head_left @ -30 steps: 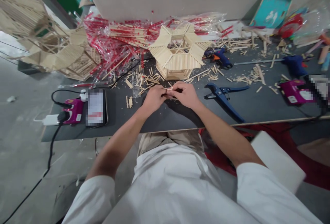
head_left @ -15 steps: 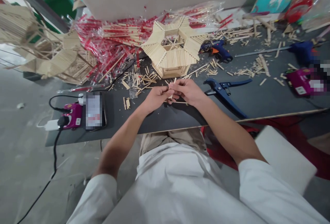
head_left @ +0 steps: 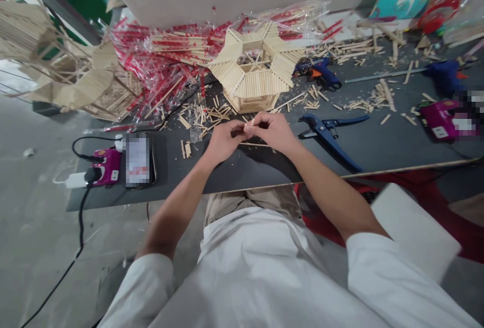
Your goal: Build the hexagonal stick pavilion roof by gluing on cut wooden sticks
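My left hand point(head_left: 226, 141) and right hand point(head_left: 278, 134) meet over the table point(head_left: 381, 149), fingertips together and both grips narrow. A small pale piece of wood point(head_left: 252, 123) shows at the fingertips, pinched by my right thumb and forefinger; my curled left fingers come right up to it, but I cannot tell whether they grip it too. Just on my side of the fingertips, a thin stick point(head_left: 259, 145) lies between my hands.

Just beyond my hands stands the wooden model point(head_left: 260, 83), built from rows of sticks, with a star-shaped roof around an opening. Short cut sticks point(head_left: 217, 115) lie scattered past my left hand, and a small bundle point(head_left: 186, 149) sits to the left of it. Farther out on that side are a phone point(head_left: 138, 160) and a purple adapter point(head_left: 109, 167) with plugs in it.

To the right of my right hand, near it, lies a blue cutter point(head_left: 328, 139), its handles spread and its blade end towards me. Beyond that hand, beside the model, is a blue glue gun point(head_left: 323, 73) with an orange trigger; a second blue tool point(head_left: 442, 76) lies well off to the right, above another purple adapter point(head_left: 440, 121). Beyond my left hand are red-marked plastic wrappers point(head_left: 151, 63), with a larger stick structure point(head_left: 85, 83) farther left.
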The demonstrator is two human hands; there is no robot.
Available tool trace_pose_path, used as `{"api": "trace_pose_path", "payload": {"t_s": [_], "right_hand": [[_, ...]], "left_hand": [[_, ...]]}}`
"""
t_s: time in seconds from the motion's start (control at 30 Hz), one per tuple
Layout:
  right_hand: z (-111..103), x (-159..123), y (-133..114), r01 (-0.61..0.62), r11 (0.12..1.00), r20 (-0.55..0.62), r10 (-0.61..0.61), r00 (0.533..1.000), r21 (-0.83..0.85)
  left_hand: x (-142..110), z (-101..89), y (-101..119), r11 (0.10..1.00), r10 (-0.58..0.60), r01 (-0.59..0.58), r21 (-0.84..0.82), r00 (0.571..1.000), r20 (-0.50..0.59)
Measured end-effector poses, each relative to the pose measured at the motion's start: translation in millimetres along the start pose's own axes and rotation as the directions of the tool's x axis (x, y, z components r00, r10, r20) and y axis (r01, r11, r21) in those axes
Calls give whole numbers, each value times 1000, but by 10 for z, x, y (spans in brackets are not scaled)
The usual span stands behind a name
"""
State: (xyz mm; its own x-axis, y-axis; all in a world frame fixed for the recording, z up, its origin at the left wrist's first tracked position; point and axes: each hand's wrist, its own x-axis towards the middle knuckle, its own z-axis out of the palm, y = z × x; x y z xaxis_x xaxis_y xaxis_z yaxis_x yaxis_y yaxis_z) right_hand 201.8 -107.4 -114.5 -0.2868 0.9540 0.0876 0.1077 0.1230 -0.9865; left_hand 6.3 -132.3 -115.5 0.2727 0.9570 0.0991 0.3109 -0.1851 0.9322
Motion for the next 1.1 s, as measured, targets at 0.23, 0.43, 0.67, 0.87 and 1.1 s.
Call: {"api": "trace_pose_path", "payload": {"t_s": [0.23,0.43,0.67,0.87,1.1], "right_hand": [[58,24,88,76,990,24,-74,997,-115],[54,6,106,96,983,55,-89,995,-156],[43,-7,119,159,973,70,-149,986,-166],[49,-9,102,165,968,71,-154,985,-188],[61,-15,69,179,955,70,-167,983,-237]], "left_hand": [[7,-48,-93,996,38,-32,78,996,-76],[3,-64,-100,995,17,-10,99,997,-73],[5,-69,-136,988,64,-55,146,996,-55],[19,-66,-169,986,89,-82,148,995,-39],[-5,-79,-124,976,49,-37,214,997,-51]]}}
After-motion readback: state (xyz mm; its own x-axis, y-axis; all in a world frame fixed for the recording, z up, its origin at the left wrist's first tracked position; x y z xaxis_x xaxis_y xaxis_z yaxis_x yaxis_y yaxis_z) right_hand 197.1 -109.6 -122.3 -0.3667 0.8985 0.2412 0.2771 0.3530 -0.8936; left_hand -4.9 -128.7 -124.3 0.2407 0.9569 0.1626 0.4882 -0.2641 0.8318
